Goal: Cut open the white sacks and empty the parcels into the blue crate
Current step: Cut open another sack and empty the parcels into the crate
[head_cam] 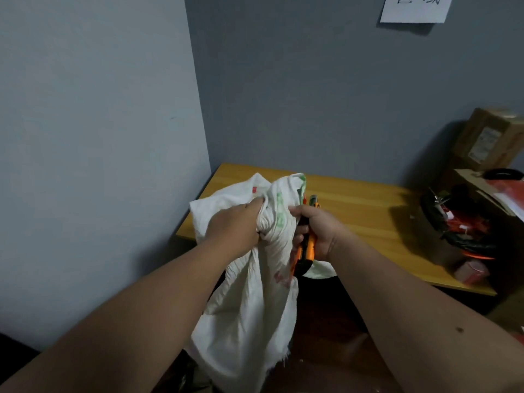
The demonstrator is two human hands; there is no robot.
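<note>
I see left hand (235,226) fisted round bunched neck of white sack (249,302) | right hand (317,232) closed on orange utility knife (304,248), touching sack | sack hangs limp before wooden surface (368,211) | cardboard boxes (487,137) far right

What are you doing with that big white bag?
A person is holding a white sack up in front of a wooden table. The left hand grips its bunched-up neck, and the right hand holds an orange and black utility knife right beside the fabric. The sack hangs limp. No blue crate is in view.
</note>
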